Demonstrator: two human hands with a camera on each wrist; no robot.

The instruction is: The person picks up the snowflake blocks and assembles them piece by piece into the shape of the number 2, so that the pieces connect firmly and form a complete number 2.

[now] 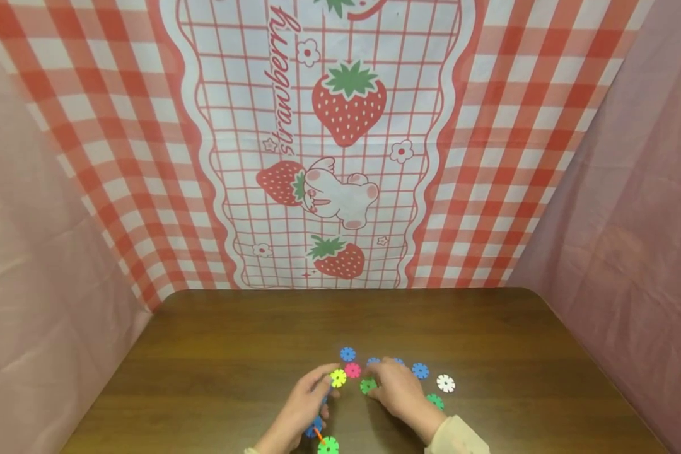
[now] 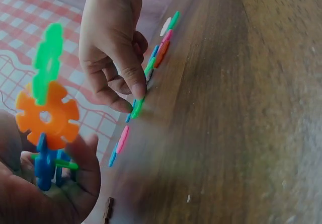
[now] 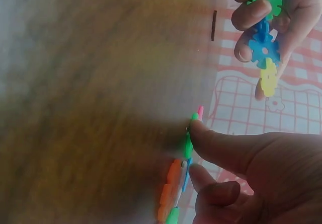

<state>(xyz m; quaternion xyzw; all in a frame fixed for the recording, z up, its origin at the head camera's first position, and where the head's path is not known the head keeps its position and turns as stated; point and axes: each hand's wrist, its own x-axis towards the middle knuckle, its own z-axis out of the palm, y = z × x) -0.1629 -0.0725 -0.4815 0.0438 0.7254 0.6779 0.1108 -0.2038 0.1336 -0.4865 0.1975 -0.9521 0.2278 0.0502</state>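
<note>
My left hand (image 1: 301,403) grips a chain of interlocked notched plastic discs, its fingers curled round the middle. A yellow disc (image 1: 338,378) tips the far end; a light green disc (image 1: 328,446) and an orange disc (image 2: 55,121) are at the near end. Blue discs (image 3: 263,50) and a green one sit between, partly covered by fingers. My right hand (image 1: 401,392) reaches down to the table, thumb and fingertip pinching the edge of a loose green disc (image 1: 367,386). A pink disc (image 1: 352,370) lies between the two hands.
More loose discs lie on the brown table (image 1: 232,340): a blue disc (image 1: 348,354) beyond the pink one, another blue disc (image 1: 420,370), a white disc (image 1: 446,383) and a green disc (image 1: 435,401) right of my right hand. A strawberry-print cloth (image 1: 340,189) hangs behind the table.
</note>
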